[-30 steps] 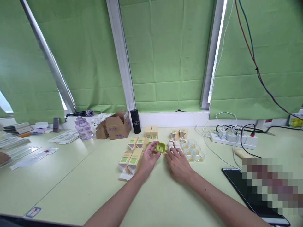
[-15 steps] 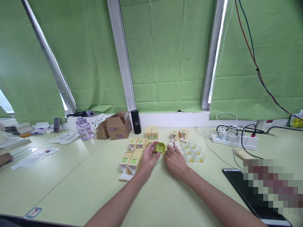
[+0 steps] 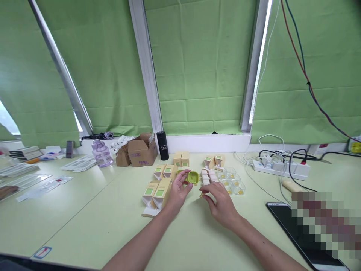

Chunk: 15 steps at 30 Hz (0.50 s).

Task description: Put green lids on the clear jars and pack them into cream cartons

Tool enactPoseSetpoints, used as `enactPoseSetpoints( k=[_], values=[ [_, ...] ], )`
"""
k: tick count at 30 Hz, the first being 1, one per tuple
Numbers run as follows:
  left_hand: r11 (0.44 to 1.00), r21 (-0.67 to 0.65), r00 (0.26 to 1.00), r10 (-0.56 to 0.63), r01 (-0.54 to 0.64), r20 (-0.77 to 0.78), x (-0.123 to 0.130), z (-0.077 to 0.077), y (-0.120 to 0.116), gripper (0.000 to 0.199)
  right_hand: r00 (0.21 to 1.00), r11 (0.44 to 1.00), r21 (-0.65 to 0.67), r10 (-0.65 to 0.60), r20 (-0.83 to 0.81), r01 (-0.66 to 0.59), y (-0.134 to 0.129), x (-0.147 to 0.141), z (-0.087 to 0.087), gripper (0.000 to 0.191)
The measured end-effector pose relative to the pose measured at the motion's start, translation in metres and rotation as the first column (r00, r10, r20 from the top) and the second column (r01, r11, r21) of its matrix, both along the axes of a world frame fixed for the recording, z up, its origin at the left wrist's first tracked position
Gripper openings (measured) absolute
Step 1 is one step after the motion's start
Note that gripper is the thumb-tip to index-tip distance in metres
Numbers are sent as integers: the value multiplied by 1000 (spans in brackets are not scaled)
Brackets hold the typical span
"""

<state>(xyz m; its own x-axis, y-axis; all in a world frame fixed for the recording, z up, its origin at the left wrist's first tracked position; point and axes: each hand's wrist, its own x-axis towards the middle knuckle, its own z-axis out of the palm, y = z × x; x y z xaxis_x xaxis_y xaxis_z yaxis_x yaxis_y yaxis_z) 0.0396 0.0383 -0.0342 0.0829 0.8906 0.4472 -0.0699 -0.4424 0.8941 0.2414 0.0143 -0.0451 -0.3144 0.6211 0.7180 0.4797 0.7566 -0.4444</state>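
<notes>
My left hand (image 3: 179, 188) grips a small green square container (image 3: 193, 177), its open side facing me. To the right, my right hand (image 3: 221, 201) pinches a tiny yellowish piece (image 3: 202, 195) between thumb and fingertips, just above the table. White marshmallow-like pieces (image 3: 205, 177) stand in rows behind that hand. Beside them sits a clear tray (image 3: 238, 187) with yellow bits in its round cups. Several cream cartons with green labels (image 3: 160, 193) lie left of my left hand. Two more cartons (image 3: 209, 162) are behind the white pieces.
A cardboard box (image 3: 139, 152), a black cylinder (image 3: 162, 146) and a purple bottle (image 3: 102, 154) line the back. At right are a power strip (image 3: 300, 170) with cables and a black tablet (image 3: 293, 229). Another person's hand (image 3: 7, 191) shows at far left.
My right hand has moved back toward me from beside the green container and now pinches the small yellowish piece. The white pieces are more exposed. My left hand still holds the container.
</notes>
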Motion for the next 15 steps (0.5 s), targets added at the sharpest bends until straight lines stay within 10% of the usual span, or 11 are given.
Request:
enactPoseSetpoints(
  k=[15],
  values=[
    [998,54,993,35,-30,-109,4,-8,0,55,791,874,-415,-61,-609,-252,11,2,1,41]
  ],
)
